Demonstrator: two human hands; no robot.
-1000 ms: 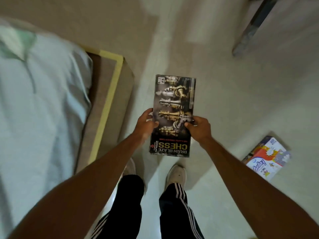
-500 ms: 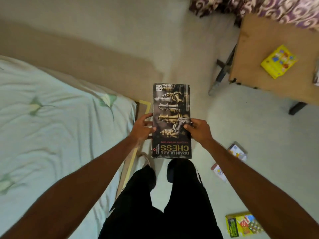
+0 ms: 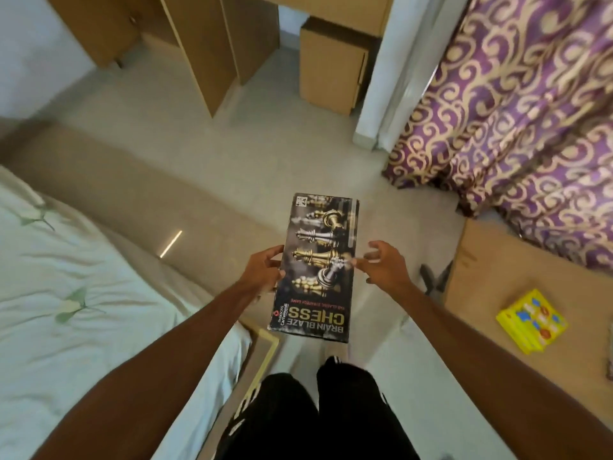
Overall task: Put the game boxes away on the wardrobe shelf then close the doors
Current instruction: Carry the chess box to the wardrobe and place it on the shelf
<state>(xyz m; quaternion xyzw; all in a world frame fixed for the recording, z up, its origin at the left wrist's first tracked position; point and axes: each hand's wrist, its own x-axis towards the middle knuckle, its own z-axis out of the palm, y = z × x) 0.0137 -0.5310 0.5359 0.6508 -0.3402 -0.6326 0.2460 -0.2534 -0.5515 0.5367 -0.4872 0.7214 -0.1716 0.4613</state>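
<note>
I hold a dark chess game box [image 3: 315, 267] flat in front of me, above the floor. My left hand [image 3: 263, 272] grips its left long edge, thumb on top. My right hand [image 3: 381, 265] sits at the box's right edge with fingers spread and loosely bent; only the thumb tip lies near the lid, and motion blur hides whether it touches. A yellow game box [image 3: 530, 322] lies on a brown table [image 3: 481, 277] to my right. Light wooden furniture panels [image 3: 205, 51] and a small wooden cabinet [image 3: 331, 64] stand ahead at the far side of the floor.
A bed with a pale green sheet [image 3: 76, 310] fills the left side. A purple and gold curtain [image 3: 514, 111] hangs at the right, beside a white frame [image 3: 381, 88]. Pale floor [image 3: 248, 144] runs between the bed and the wooden furniture.
The view has swung up from the floor toward the wooden furniture. My right hand has let go of the chess box's right edge and spread its fingers; my left hand keeps its grip.
</note>
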